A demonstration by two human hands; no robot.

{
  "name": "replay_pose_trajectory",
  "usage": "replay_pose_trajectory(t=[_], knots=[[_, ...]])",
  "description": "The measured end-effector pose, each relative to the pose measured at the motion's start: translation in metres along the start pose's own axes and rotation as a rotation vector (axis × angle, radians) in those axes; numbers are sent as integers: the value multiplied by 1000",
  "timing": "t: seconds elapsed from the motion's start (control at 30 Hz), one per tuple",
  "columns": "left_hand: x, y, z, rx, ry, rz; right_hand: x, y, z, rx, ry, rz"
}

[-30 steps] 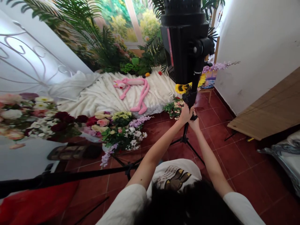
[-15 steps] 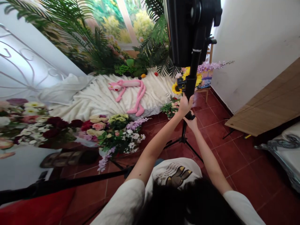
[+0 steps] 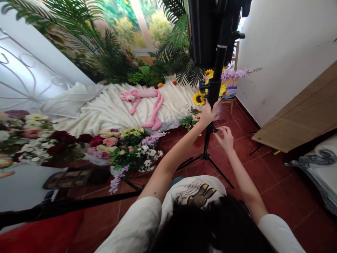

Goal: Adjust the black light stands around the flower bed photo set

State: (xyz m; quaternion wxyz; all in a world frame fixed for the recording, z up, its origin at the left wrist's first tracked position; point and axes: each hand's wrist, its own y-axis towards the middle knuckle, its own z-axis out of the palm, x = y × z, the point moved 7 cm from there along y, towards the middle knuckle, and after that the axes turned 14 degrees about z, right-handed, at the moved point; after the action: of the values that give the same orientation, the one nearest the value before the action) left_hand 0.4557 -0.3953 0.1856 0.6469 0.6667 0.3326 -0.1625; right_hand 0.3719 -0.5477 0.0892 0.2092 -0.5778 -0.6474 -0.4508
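Note:
A black light stand (image 3: 205, 144) stands upright before me, its dark lamp or equipment head (image 3: 204, 33) filling the top of the view. My left hand (image 3: 207, 114) is wrapped around the pole just under the upper collar (image 3: 213, 89). Lower down, my right hand (image 3: 225, 138) has its fingertips and thumb at a small black locking knob (image 3: 215, 130) on the right side of the stand. The fingers are bent around that knob; their exact contact is partly hidden. The tripod legs (image 3: 221, 172) spread on the red tiled floor.
A cream blanket (image 3: 105, 109) bears a pink plush toy (image 3: 144, 93). Artificial flowers (image 3: 110, 142) line its front edge, and sunflowers (image 3: 198, 98) stand behind the pole. Another black pole (image 3: 92, 202) crosses at lower left. A wooden panel (image 3: 297, 112) leans at right.
My right hand has come off the pole to its right side, now with fingertips at the knob. The left hand keeps its grip on the pole.

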Motion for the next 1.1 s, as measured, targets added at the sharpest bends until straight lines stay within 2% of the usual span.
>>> replay_pose_trajectory(t=[0.17,0.3,0.37,0.47,0.57,0.63,0.7,0.87,0.93,1.1], knots=[[-6,2,-1,-7,-21,15,10,8,1,-49,-28,40],[-7,2,-1,-1,3,8,2,11,18,22,137,230],[-8,2,-2,-5,5,12,-7,12,31,101,309,404],[-10,3,-3,-13,-9,12,-18,7,54,298,616,714],[-11,3,-3,-11,-17,3,-11,1,69,512,884,867],[-11,2,-3,-5,-14,0,-3,-3,73,616,1016,891],[-11,1,-3,-1,-11,-3,2,-5,73,644,1123,890],[-8,-3,-3,-36,-25,-35,8,-7,72,500,1302,791],[-6,-5,-1,-68,-33,-54,8,-8,72,462,1290,763],[7,-22,1,-120,-18,-116,-2,-12,75,515,1039,782]])
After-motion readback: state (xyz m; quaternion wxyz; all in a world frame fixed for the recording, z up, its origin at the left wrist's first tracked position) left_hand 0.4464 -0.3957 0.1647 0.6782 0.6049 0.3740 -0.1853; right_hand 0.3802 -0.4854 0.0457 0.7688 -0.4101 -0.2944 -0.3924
